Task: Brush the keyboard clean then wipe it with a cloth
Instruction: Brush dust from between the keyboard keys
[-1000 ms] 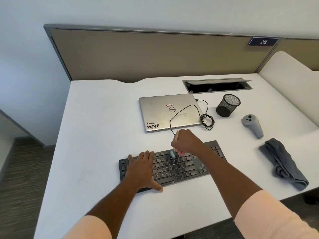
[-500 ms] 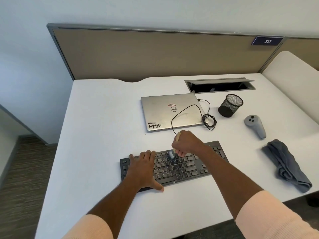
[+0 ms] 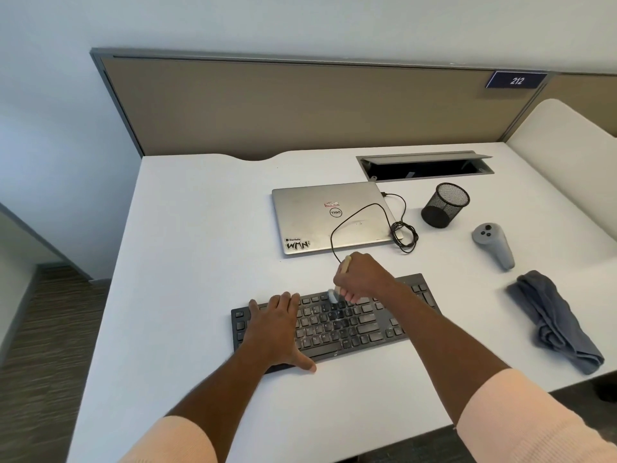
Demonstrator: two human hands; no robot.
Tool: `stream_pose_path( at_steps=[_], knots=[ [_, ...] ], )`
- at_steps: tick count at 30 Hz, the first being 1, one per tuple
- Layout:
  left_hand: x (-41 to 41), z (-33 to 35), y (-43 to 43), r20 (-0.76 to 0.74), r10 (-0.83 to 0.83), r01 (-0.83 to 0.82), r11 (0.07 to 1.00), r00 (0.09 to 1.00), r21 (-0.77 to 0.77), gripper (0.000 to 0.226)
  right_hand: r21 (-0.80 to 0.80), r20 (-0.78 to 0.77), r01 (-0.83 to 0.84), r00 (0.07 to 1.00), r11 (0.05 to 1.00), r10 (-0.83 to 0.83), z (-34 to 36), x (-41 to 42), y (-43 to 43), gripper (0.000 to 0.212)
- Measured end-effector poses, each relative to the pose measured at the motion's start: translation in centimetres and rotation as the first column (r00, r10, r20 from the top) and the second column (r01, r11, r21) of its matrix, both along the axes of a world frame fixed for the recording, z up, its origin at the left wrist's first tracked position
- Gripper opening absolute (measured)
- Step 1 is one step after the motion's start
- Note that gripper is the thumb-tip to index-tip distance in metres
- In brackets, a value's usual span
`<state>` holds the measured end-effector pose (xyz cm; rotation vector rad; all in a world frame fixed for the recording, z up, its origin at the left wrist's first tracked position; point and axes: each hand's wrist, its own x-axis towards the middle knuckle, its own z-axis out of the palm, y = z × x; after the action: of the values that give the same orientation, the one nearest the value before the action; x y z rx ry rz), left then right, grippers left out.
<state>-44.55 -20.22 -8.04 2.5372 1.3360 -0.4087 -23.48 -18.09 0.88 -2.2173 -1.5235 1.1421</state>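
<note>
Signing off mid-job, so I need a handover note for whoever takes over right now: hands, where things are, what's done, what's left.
Left hand: flat on the left half of the keyboard, holding nothing.
Right hand: grips the brush, bristles on the upper key rows near the middle.
Cloth: bunched on the desk to the right of the keyboard, untouched.
Done: brushing under way; how far along cannot be told.
Left: finish brushing, put the brush down, wipe the keyboard with the cloth.
</note>
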Motion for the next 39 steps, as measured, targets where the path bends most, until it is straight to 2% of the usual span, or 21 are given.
stream_pose_path(
  at_steps=[2, 6, 12, 16, 21, 25, 30, 34, 39],
  knots=[
    [0.0, 0.0, 0.0, 0.000, -0.002, 0.002, 1.000, 1.000, 0.002, 0.147, -0.036, -0.009, -0.025, 1.000, 0.999, 0.025, 0.2, 0.0, 0.0, 0.022],
    [0.1, 0.2, -0.1, -0.002, 0.001, -0.002, 1.000, 1.000, -0.007, 0.146, 0.087, -0.069, 0.071, 0.996, 0.994, -0.065, 0.0, -0.3, 0.2, 0.023],
    [0.0, 0.1, 0.0, -0.003, 0.001, -0.001, 1.000, 1.000, -0.003, 0.146, -0.022, -0.071, -0.039, 0.997, 0.999, 0.037, -0.1, -1.2, 0.0, 0.027],
    [0.0, 0.1, 0.0, 0.000, -0.001, 0.001, 1.000, 1.000, -0.003, 0.146, 0.078, -0.050, 0.037, 0.998, 0.996, -0.034, 0.0, -1.4, 0.2, 0.025],
    [0.0, 0.1, 0.0, 0.002, -0.001, 0.001, 1.000, 1.000, -0.010, 0.146, -0.028, -0.011, -0.064, 0.998, 0.998, 0.064, 0.1, -1.7, 0.2, 0.026],
    [0.0, 0.2, 0.0, -0.003, -0.003, 0.003, 1.000, 1.000, -0.011, 0.145, 0.092, -0.072, 0.027, 0.997, 0.995, -0.021, -0.4, -1.7, 0.2, 0.024],
    [0.0, 0.0, 0.0, 0.005, -0.004, 0.004, 1.000, 1.000, -0.002, 0.146, 0.016, -0.058, -0.082, 0.995, 0.997, 0.082, -0.4, -2.2, -0.1, 0.025],
    [0.0, 0.1, 0.0, 0.005, -0.003, 0.003, 1.000, 1.000, -0.007, 0.145, 0.118, -0.080, 0.011, 0.997, 0.993, -0.002, -0.5, -2.3, 0.1, 0.024],
    [0.0, 0.1, -0.1, 0.016, 0.002, -0.002, 1.000, 1.000, -0.013, 0.145, 0.016, -0.053, -0.074, 0.996, 0.997, 0.075, -0.3, -2.4, 0.2, 0.026]
  ],
)
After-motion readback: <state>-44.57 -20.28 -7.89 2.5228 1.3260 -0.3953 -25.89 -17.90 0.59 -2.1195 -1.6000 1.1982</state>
